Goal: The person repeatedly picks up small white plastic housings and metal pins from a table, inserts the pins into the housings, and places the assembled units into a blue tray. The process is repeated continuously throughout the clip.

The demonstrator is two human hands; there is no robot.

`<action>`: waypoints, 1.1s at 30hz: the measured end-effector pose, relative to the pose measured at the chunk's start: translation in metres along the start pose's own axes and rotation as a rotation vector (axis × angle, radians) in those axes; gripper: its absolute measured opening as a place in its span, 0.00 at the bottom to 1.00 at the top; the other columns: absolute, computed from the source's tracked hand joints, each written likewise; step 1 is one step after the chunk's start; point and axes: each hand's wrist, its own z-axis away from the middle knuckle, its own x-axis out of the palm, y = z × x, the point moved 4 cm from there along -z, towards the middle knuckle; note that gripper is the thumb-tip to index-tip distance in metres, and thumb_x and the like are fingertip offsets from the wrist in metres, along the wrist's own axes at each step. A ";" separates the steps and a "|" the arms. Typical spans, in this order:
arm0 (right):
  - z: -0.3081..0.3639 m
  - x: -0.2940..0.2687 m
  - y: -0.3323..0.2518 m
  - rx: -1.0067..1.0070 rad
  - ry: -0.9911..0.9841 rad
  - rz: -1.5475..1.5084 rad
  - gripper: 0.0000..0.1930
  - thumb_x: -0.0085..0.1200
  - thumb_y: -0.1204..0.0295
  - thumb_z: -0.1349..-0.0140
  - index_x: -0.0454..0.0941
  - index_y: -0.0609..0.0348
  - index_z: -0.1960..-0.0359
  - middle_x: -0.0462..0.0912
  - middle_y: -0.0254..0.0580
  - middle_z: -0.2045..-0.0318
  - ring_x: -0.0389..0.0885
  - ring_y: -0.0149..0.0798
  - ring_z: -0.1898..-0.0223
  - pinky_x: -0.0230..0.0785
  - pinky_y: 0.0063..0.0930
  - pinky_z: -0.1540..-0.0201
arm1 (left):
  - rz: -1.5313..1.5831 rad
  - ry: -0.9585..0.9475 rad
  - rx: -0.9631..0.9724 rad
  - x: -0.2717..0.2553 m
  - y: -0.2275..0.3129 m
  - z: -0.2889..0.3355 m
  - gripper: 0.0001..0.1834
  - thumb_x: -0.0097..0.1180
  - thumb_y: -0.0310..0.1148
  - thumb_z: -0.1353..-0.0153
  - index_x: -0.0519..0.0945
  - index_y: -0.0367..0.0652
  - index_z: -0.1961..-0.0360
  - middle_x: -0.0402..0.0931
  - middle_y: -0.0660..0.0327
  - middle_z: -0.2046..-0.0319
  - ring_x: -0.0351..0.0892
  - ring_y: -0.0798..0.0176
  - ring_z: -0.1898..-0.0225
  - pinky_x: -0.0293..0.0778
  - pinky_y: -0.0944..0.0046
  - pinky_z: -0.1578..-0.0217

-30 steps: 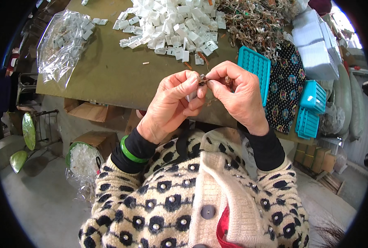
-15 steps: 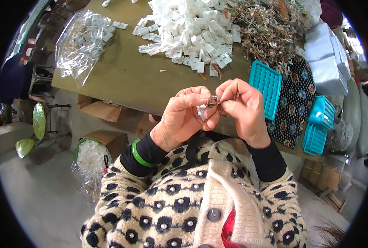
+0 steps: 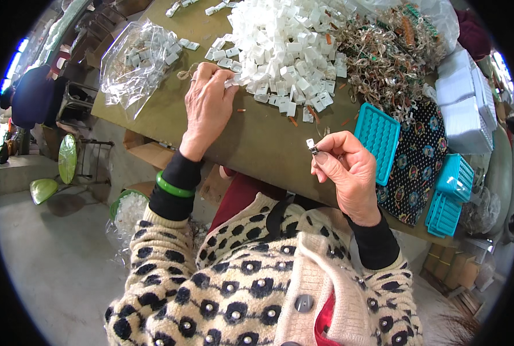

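Observation:
My left hand reaches over the table to the near left edge of a heap of small white plastic pieces. Its fingers are bent and closed on a small white piece beside the heap. A thin brownish loop shows just past its knuckles; whether the hand holds it, I cannot tell. Above the table's front edge, my right hand pinches a small shiny metal piece with a white tab between thumb and forefinger. The other fingers of that hand are curled.
At the left lies a clear plastic bag with white pieces. A tangled pile of metallic trinkets sits back right, near a turquoise ridged tray, a patterned dark cloth, stacked white trays and turquoise baskets.
Both hands were together at the middle, working on a small metal piece. Now the left has moved away to the white heap, and the right has drawn back slightly with the metal piece.

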 end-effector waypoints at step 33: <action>-0.005 0.020 -0.023 -0.611 0.132 0.443 0.05 0.51 0.84 0.35 0.73 0.64 0.59 0.81 0.47 0.56 0.83 0.35 0.60 0.74 0.25 0.56 | 1.767 -0.240 -0.587 0.022 0.088 0.042 0.15 0.60 0.21 0.39 0.79 0.32 0.50 0.83 0.54 0.58 0.81 0.67 0.65 0.79 0.68 0.66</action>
